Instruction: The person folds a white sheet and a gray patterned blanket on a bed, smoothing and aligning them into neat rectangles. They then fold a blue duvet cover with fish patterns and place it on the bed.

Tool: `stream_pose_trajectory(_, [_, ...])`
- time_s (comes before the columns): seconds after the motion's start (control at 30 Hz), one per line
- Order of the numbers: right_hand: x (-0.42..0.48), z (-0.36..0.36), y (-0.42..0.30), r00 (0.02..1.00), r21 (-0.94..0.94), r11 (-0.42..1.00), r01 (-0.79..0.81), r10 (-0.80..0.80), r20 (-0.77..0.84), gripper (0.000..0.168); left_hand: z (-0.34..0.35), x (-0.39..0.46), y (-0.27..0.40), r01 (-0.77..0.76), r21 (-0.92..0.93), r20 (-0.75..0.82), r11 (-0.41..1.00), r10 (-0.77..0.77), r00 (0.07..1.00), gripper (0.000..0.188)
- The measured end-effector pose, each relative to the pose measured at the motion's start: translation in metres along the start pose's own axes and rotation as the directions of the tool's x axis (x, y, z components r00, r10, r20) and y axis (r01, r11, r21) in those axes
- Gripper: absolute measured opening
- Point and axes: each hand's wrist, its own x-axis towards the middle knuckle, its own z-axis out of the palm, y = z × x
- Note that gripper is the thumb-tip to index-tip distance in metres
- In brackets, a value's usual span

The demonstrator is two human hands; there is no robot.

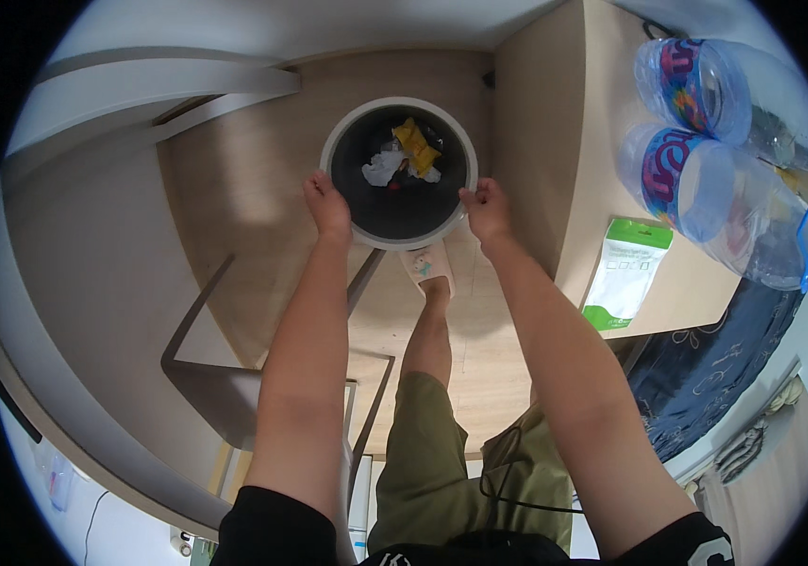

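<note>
Both of my hands grip the pale rim of a round trash bin (471,141) with a dark inside. My left hand (327,206) is on the left side of the rim, its fingers curled at the edge. Opposite it, my right hand (487,205) pinches the right side. Down in the bin lie crumpled white tissue (381,170) and a yellow wrapper (416,145), with other small scraps partly hidden under them. Whether the bin touches the floor cannot be told.
A wooden cabinet (542,127) stands right, bearing large clear plastic bottles (711,170) and a green-and-white packet (628,272). A grey-brown chair (223,396) is at lower left, beside a desk edge (128,488). My slippered foot (432,272) rests on the wooden floor (248,184) just below the bin.
</note>
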Motion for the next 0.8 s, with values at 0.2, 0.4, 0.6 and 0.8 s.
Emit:
stream_pose_trajectory(0.2, [-0.009,0.004,-0.083,0.792,-0.451,0.721,0.526,-0.609,-0.048,0.076,-0.024,-0.031,0.038,-0.155,0.461,-0.194,0.874,0.269,0.943,0.052])
stream_pose_trajectory(0.4, [0.026,-0.003,-0.085,0.557,-0.657,0.215,0.722,-0.744,0.369,0.088,-0.02,-0.056,0.024,-0.64,0.612,0.411,0.464,0.504,0.759,0.094])
stream_pose_trajectory(0.6, [0.025,-0.008,-0.098,0.61,-0.712,0.182,0.678,-0.681,0.406,0.086,-0.011,-0.057,0.032,-0.649,0.583,0.391,0.489,0.531,0.752,0.101])
stream_pose_trajectory(0.8, [-0.065,-0.019,-0.137,0.751,-0.29,0.699,0.654,-0.645,0.139,0.074,-0.01,-0.123,0.096,-0.184,0.142,-0.086,0.973,0.197,0.977,0.086])
